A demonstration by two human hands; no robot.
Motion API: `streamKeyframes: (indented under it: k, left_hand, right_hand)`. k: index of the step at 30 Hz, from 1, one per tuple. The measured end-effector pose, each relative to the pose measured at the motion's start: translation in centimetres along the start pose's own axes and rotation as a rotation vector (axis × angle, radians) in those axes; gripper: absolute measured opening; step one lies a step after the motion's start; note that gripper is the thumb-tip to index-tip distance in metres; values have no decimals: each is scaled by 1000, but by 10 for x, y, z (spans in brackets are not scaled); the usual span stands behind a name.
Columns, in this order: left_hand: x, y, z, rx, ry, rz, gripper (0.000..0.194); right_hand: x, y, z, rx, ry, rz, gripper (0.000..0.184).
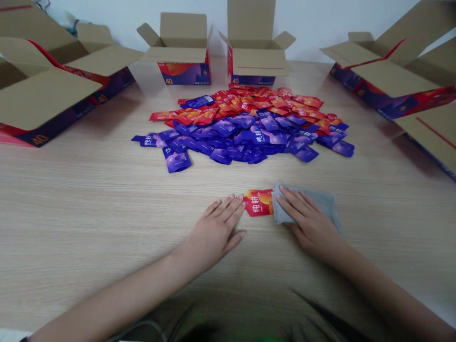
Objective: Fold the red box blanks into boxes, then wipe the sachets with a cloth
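Note:
A red sachet [259, 203] with white characters and an orange print lies flat on the table in front of me. My left hand [213, 228] rests flat at its left end, fingers stretched and fingertips on the sachet's narrow tip. Over the sachet's right end lies a folded grey cloth [326, 202]. My right hand [309, 223] holds this cloth down, its fingers across the top and the thumb at the near edge. The part of the sachet beneath the cloth is hidden.
Beyond my hands spreads a heap of purple sachets [228, 137] in front of red sachets [245, 102]. Open cartons stand around: two at the back [183, 47] [256, 57], several at the left [50, 95] and right [392, 80]. The wooden table [89, 199] runs beneath everything.

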State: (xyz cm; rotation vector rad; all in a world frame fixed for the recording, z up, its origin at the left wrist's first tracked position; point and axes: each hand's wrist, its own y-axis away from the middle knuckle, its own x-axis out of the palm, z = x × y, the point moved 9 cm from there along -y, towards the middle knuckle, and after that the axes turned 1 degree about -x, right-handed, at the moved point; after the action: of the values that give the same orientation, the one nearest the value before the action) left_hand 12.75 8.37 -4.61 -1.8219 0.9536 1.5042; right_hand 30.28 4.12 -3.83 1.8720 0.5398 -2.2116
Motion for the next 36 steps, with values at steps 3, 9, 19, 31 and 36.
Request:
streamKeyframes:
  k: [3, 9, 19, 31, 36]
  left_hand:
    - [1, 0, -1, 2, -20, 10, 60]
    - [8, 0, 0, -17, -47, 34, 59]
    - [6, 2, -2, 3, -47, 113, 63]
    - [6, 2, 1, 13, -50, 103, 68]
    - [4, 2, 0, 12, -39, 102, 65]
  right_hand:
    - [-2, 1, -7, 53, -18, -10, 61]
    - [9, -50, 50, -143, -19, 4, 57]
    - [1, 0, -12, 37, 41, -25, 57]
    - [15, -49, 64, -144, 3, -11, 60]
    - [2, -7, 6, -19, 47, -40, 59]
